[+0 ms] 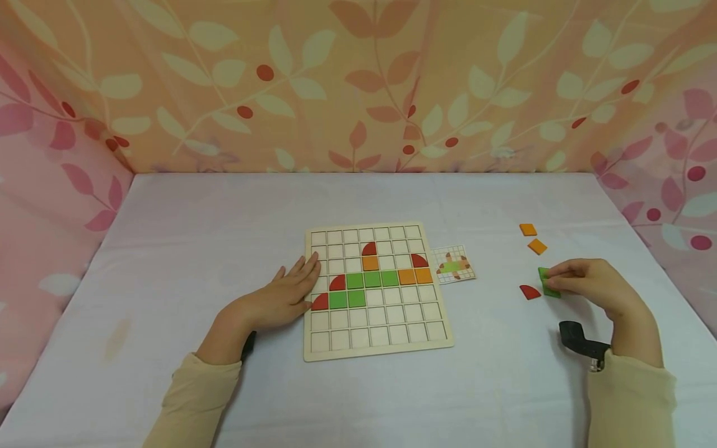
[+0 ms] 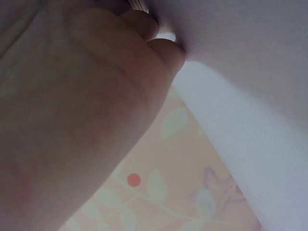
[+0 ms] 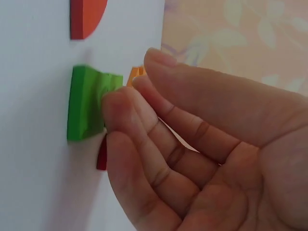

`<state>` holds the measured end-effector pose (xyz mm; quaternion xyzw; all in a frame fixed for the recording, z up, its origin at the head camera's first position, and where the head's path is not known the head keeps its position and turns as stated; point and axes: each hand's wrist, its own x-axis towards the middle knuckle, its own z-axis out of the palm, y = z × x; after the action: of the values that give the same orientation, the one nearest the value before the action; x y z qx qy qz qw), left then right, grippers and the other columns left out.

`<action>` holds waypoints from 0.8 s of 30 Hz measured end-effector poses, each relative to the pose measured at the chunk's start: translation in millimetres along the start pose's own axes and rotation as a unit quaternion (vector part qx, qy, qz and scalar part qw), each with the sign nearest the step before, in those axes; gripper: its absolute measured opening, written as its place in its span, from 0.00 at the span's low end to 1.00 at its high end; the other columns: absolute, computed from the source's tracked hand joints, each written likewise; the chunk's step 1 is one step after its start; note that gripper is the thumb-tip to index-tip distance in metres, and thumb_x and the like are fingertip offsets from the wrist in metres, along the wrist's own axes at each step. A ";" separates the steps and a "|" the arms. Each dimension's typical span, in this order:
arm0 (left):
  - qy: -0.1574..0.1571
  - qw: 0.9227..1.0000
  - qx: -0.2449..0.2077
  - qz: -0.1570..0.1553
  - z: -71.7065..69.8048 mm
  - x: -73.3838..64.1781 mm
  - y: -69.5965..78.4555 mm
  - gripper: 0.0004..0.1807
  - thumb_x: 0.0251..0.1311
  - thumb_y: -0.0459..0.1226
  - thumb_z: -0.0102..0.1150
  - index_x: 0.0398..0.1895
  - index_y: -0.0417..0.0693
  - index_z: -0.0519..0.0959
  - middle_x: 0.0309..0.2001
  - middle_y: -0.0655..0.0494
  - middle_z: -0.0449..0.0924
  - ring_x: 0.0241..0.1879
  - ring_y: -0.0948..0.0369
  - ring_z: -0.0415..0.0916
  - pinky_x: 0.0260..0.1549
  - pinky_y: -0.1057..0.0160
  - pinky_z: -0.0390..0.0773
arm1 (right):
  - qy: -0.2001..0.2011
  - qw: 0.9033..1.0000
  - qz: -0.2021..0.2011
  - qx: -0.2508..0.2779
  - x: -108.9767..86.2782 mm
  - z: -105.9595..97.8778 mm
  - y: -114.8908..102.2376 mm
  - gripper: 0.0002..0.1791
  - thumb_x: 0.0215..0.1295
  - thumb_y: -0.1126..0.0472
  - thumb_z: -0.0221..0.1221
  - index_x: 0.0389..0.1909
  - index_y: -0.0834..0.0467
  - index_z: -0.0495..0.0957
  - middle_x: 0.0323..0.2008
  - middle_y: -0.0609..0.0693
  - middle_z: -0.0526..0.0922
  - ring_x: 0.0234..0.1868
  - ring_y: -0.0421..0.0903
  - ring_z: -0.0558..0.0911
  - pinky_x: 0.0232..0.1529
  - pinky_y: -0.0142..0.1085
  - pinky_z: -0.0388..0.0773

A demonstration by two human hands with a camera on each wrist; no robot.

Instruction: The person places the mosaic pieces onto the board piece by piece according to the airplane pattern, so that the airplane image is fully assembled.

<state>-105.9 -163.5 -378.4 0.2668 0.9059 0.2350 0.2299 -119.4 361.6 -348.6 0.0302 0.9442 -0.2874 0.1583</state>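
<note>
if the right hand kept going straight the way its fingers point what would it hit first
Most likely the green pieces, right at the tips of the right hand; whether it touches them is hard to tell.

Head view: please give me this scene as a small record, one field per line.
Grid board: holds five green squares, three orange squares, four red quarter-circles
Pattern card: at the board's right edge
Left hand: rests at the board's left edge
Right hand: at loose green pieces; grip unclear
Also loose: two more orange squares, another red quarter-circle
</note>
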 end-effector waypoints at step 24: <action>-0.002 1.000 -0.004 -0.004 0.5 0.4 -0.6 0.36 0.69 0.36 0.44 0.73 0.34 0.41 0.75 0.44 0.29 0.72 0.47 0.26 0.66 0.40 0.33 | -0.007 0.999 0.027 0.015 4.5 1.0 13.3 0.28 0.59 0.54 0.65 0.50 0.73 0.74 0.32 0.50 0.83 0.32 0.34 0.72 0.40 0.41 0.66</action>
<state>-106.2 -163.5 -379.2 0.2630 0.9056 0.2371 0.2333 -121.4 372.0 -357.9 0.0565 0.9373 -0.2976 0.1721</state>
